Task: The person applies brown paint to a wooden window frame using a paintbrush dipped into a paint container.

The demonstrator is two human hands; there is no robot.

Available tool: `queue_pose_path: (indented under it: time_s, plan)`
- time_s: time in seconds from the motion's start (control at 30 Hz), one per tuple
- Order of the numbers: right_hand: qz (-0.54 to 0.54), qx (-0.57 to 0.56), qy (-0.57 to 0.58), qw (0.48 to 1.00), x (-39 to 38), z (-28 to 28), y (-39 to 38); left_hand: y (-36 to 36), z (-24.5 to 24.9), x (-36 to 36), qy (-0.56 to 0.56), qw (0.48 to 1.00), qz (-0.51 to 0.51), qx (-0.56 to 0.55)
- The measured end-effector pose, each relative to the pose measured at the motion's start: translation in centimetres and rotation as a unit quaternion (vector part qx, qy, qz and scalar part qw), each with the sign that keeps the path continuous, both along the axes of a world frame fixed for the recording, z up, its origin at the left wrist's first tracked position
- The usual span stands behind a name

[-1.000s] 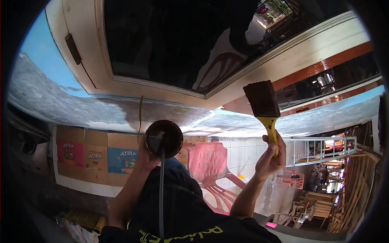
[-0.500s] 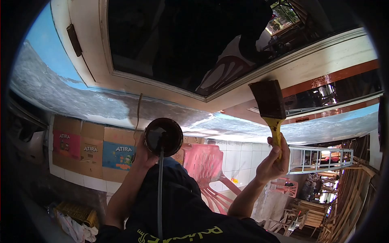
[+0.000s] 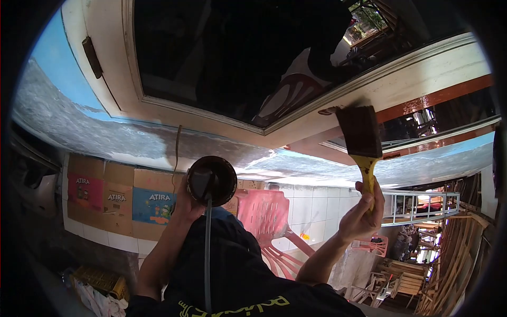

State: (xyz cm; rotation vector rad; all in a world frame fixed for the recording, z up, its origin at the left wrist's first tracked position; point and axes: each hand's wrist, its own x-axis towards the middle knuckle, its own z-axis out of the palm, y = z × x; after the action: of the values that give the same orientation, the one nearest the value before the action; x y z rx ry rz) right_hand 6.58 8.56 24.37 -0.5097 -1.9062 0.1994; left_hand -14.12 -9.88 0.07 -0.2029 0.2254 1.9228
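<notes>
The left hand holds a round, dark can. The right hand holds a big brush by its yellow handle, dark hairs up by the white frame. A pink chair is between the arms.

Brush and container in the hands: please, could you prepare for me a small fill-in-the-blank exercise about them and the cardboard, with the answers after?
The right hand grips the brush by its ____ handle. The round container is in the person's ____ hand. The cardboard repeats the printed word ____.
Missing words: yellow; left; ATIRA.
</notes>
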Motion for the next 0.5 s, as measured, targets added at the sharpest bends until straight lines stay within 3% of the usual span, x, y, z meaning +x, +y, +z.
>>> queue_pose_path:
  time_s: [0.2, 0.4, 0.5]
  plan:
    - [0.04, 0.01, 0.022, 0.999, -0.7, 0.7, -0.2, 0.5, 0.3, 0.0, -0.018, 0.999, 0.007, -0.033]
    - [-0.023, 0.011, 0.001, 1.0, -0.4, 1.9, -0.2, 0.4, 0.0, -0.1, -0.02, 1.0, -0.007, -0.001]
    - [0.021, 0.022, 0.019, 0.999, 0.3, 2.1, 0.4, 0.4, 0.6, -0.2, -0.021, 1.0, -0.009, -0.021]
